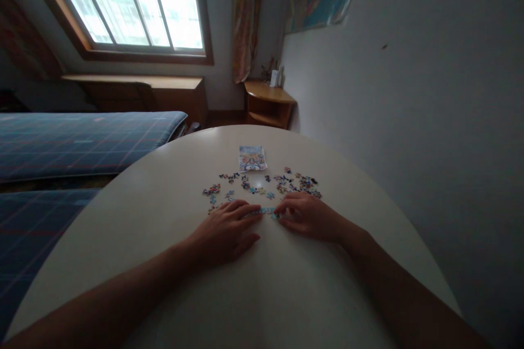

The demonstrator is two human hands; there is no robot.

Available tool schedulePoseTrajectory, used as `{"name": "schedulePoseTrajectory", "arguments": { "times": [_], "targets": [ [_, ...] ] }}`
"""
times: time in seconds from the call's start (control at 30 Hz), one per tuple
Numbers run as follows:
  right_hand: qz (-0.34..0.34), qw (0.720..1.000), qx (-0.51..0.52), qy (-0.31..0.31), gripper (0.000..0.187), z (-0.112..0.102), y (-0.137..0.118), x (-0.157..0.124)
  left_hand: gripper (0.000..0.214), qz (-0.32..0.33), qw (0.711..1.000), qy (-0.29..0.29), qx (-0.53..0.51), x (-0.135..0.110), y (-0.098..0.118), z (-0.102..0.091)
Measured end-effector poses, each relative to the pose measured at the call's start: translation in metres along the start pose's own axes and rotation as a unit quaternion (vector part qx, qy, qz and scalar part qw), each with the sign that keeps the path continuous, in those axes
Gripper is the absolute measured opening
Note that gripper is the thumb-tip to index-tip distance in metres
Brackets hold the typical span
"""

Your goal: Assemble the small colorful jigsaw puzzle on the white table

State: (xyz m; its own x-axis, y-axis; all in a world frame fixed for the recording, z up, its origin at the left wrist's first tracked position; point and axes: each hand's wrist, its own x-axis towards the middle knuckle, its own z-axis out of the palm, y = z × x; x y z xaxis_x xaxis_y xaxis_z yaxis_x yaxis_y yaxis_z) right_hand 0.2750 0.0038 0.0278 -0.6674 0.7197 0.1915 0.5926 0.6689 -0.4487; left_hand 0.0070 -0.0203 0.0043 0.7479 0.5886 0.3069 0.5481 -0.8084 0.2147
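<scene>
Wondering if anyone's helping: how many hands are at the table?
2: the left hand at the left of the blue strip, the right hand at its right.

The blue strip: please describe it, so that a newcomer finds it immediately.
On the white table, find the left hand and right hand. Between their fingers lies the blue strip; its straight, narrow shape differs from the loose puzzle pieces beyond.

Blue puzzle strip, partly hidden beneath fingers
</scene>
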Motion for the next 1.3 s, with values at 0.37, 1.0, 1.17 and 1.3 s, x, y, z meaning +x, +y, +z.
{"name": "schedulePoseTrajectory", "arguments": {
  "times": [0.37,1.0,1.17,1.3],
  "targets": [
    [0.003,1.000,0.008,0.005,0.011,0.0011,-0.0011,0.0004,0.039,0.001,1.000,-0.004,-0.001,-0.0001,-0.0001,0.0000],
    [0.008,1.000,-0.021,0.007,0.013,0.0011,-0.0034,0.0014,0.040,0.004,1.000,-0.011,0.001,0.0003,-0.0004,-0.0011],
    [0.004,1.000,-0.020,0.005,0.013,0.0007,-0.0048,0.0013,0.041,0.005,1.000,-0.014,0.004,0.0006,-0.0008,-0.0010],
    [-0.006,1.000,-0.018,0.007,0.013,0.0008,-0.0041,0.0006,0.040,0.005,1.000,-0.016,0.004,0.0008,-0.0001,-0.0021]
  ]
}}
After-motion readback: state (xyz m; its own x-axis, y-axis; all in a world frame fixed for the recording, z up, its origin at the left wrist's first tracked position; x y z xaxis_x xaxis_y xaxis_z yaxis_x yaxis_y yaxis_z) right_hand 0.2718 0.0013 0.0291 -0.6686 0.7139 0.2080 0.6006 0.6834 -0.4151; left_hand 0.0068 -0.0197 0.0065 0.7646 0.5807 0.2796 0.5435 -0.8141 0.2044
